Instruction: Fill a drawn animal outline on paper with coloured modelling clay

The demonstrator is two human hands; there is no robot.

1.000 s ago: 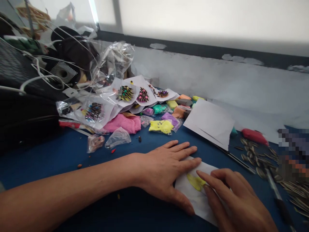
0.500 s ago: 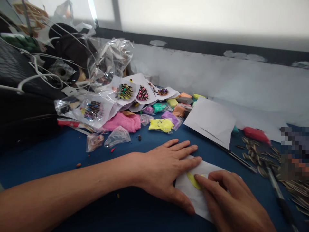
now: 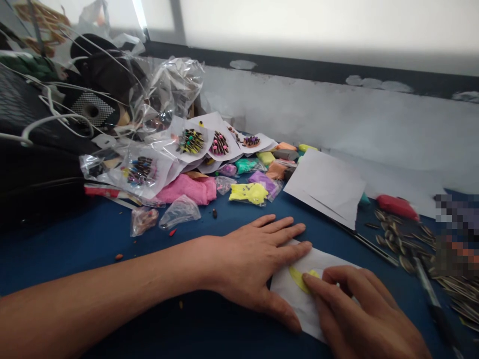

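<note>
My left hand point(image 3: 258, 259) lies flat with its fingers spread, its edge resting on a small white sheet of paper point(image 3: 286, 299) on the blue table. A thin, flattened patch of yellow modelling clay point(image 3: 297, 279) sticks to that sheet. Over the clay, my right hand point(image 3: 366, 309) is curled, thumb and index finger close together and the index fingertip pressed on the yellow. Part of the patch is hidden under the fingers. Beyond my left hand lies a packet of brighter yellow clay point(image 3: 249, 193).
Striped seeds point(image 3: 391, 232) and a pen point(image 3: 430, 294) lie at the right. Larger blank paper point(image 3: 325, 184) is behind my hands. Seed-and-clay figures point(image 3: 192, 141) on paper, bagged clay point(image 3: 249, 164) and a pink cloth-like lump point(image 3: 189, 189) stand toward the back left, beside a dark bag point(image 3: 37, 174).
A little more yellow clay shows beside the right index fingertip, which has shifted slightly. My left hand stays flat in place. The whole view has moved a touch.
</note>
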